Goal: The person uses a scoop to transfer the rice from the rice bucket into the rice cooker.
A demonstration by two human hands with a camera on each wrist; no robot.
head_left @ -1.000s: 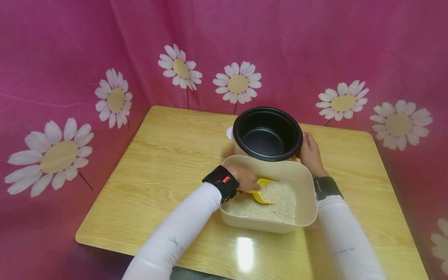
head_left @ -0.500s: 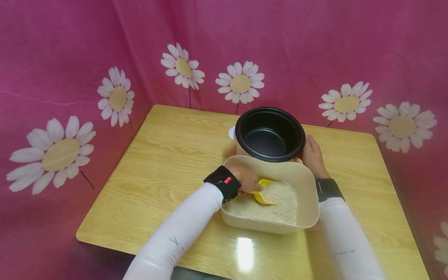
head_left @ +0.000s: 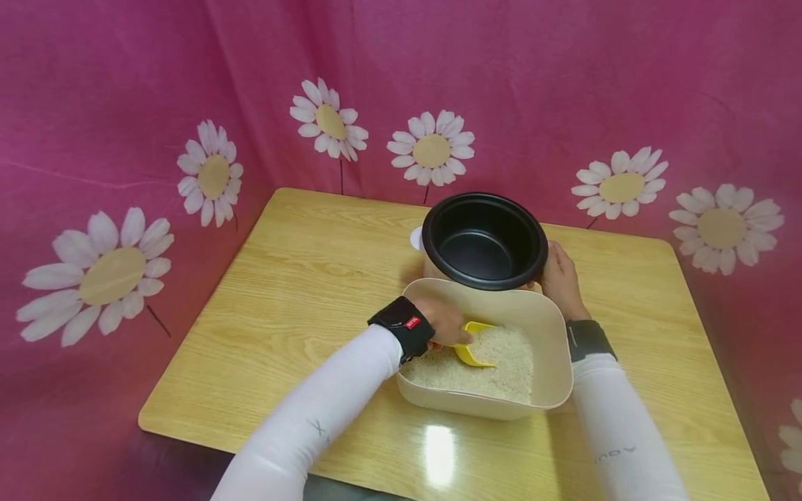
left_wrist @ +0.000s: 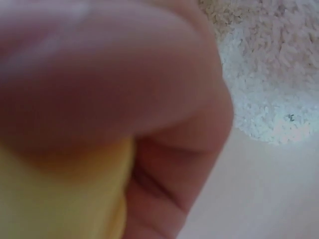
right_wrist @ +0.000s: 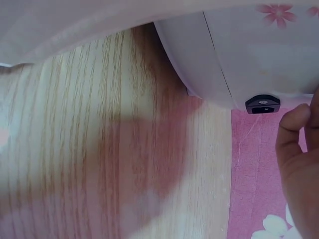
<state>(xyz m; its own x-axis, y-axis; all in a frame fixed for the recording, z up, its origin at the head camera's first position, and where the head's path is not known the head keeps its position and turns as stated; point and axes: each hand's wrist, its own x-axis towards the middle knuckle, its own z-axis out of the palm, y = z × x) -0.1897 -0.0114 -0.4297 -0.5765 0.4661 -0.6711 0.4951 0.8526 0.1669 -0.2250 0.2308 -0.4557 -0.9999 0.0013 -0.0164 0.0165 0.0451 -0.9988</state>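
In the head view my left hand [head_left: 438,320] reaches into a cream plastic bin [head_left: 550,348] and grips a yellow scoop [head_left: 467,356]. The scoop's blade lies in the white rice [head_left: 507,372], and its handle is hidden under my fingers. Close up, the left wrist view has my curled fingers [left_wrist: 199,119] round the yellow handle [left_wrist: 65,194]. Behind the bin stands a rice cooker [right_wrist: 259,55] with a black inner pot [head_left: 482,254], no rice showing in it. My right hand [head_left: 564,282] holds the cooker's right side, thumb bent, fingers partly hidden.
The wooden table [head_left: 294,278] carries both bin and cooker, which stand close together with the pot's rim overlapping the bin's back edge. A white handle [head_left: 416,239] sticks out at the cooker's left. Pink curtain [head_left: 514,83] with daisies surrounds the table. A black socket [right_wrist: 263,104] sits on the cooker's side.
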